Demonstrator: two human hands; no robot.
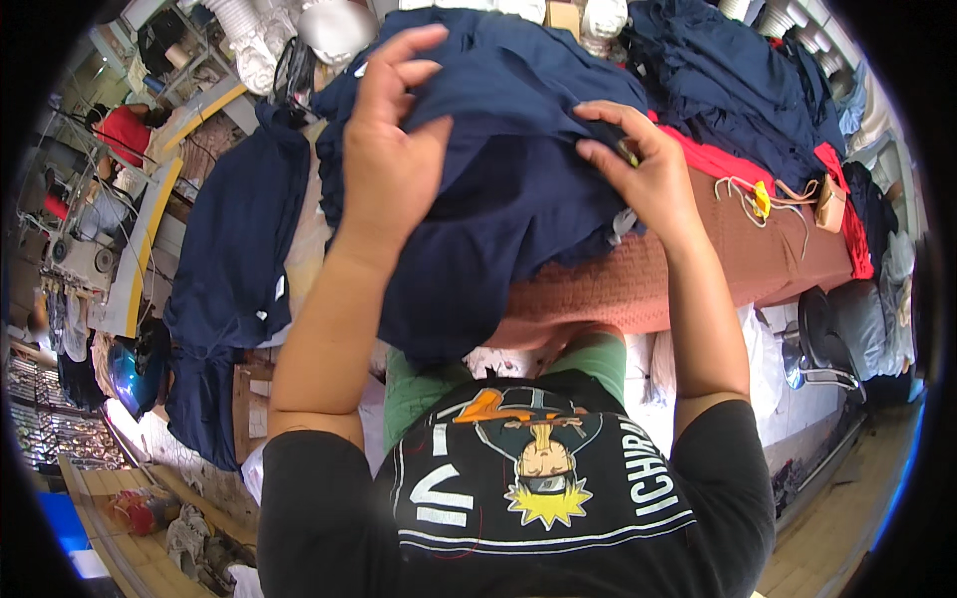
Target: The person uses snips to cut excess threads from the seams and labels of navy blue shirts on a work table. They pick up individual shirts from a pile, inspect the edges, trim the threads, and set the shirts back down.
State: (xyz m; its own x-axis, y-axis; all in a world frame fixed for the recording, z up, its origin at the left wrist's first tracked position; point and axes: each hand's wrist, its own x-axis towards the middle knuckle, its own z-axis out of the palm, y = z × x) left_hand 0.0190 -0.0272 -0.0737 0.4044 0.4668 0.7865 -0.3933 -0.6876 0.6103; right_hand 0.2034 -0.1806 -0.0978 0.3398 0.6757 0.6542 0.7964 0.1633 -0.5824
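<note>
A navy cloth garment lies heaped in front of me, its near end hanging over the table's edge toward my lap. My left hand is raised at the garment's left side, fingers curved and apart, with nothing seen in it. On the right, my right hand has a fold of the navy cloth between thumb and forefinger. A small dark and yellowish thing shows inside that hand, too covered to name. More navy cloth lies beneath and behind.
A reddish-brown cover drapes the table. Another navy pile lies far right, near red cloth, pale cords and a tan block. Navy garments hang at left. Beyond are a sewing machine and a person in red.
</note>
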